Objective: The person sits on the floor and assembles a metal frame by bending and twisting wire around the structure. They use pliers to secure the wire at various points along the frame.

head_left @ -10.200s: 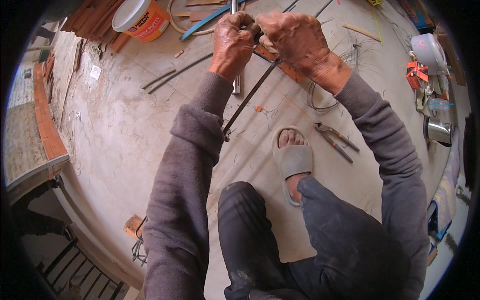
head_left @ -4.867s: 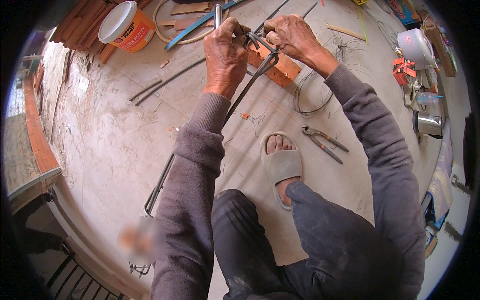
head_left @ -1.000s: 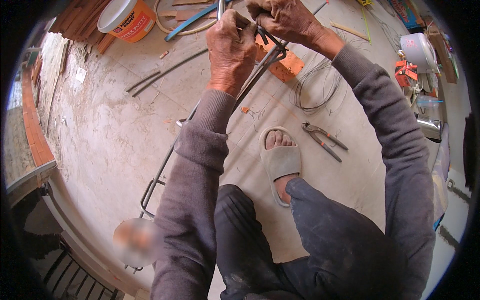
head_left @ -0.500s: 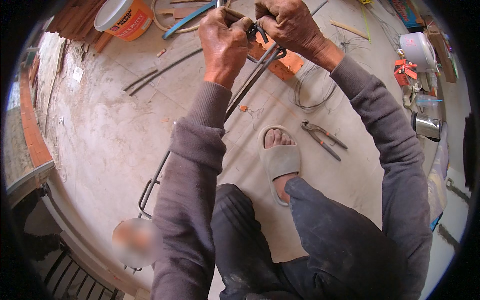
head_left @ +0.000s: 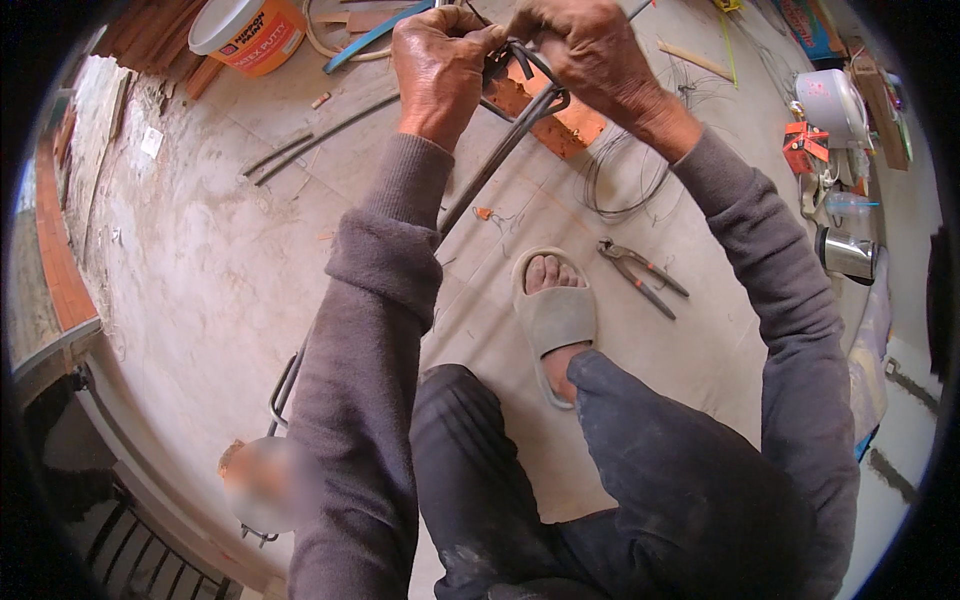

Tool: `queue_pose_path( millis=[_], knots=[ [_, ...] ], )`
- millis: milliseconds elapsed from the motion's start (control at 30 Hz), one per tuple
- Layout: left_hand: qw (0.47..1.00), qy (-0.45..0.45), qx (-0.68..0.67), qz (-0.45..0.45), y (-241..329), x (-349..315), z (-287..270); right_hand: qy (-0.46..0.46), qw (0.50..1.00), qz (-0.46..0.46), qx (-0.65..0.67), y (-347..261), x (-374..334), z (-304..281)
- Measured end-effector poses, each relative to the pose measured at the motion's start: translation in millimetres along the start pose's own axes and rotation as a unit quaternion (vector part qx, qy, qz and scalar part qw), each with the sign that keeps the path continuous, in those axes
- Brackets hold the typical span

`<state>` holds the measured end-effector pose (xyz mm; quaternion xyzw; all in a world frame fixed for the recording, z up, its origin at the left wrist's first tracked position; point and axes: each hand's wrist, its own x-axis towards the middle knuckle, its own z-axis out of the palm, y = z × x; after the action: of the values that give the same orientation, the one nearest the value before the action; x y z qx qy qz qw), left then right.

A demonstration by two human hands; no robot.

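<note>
At the top, both hands work around a bent dark steel stirrup [head_left: 538,62] on long steel bars [head_left: 490,168]. My left hand [head_left: 440,70] is closed in a pinch at the stirrup's left side. A thin dark strand shows above its fingertips, too small to name for certain. My right hand [head_left: 600,65] is closed with curled fingers just right of the stirrup; what it grips is hidden. The bars rest over an orange brick [head_left: 572,128] and run down left, passing beneath my left sleeve. Another stirrup [head_left: 280,395] shows by that sleeve.
Pincers [head_left: 640,276] lie right of my sandalled foot [head_left: 557,310]. Coiled thin wire [head_left: 622,190] lies near the brick. Loose rods [head_left: 320,140] are on the floor at left. A putty bucket [head_left: 250,38] stands at the upper left; a white container [head_left: 832,105] and clutter line the right side.
The hands have shifted slightly and more of the stirrup shows between them. A thin strand now appears above the left fingers. The whole view has shifted a little.
</note>
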<state>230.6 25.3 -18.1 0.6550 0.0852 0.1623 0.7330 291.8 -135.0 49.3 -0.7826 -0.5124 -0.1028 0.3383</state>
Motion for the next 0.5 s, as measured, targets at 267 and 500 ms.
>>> queue_pose_path(
  millis=[267, 500],
  knots=[
    [1.000, 0.013, -0.002, 0.022, 6, -7, 5, -0.039, 0.937, -0.308, -0.158, -1, 52, -10],
    [0.998, -0.002, -0.061, -0.015, 7, -6, 11, -0.104, 0.896, -0.376, -0.211, 21, 70, -7]
  ],
)
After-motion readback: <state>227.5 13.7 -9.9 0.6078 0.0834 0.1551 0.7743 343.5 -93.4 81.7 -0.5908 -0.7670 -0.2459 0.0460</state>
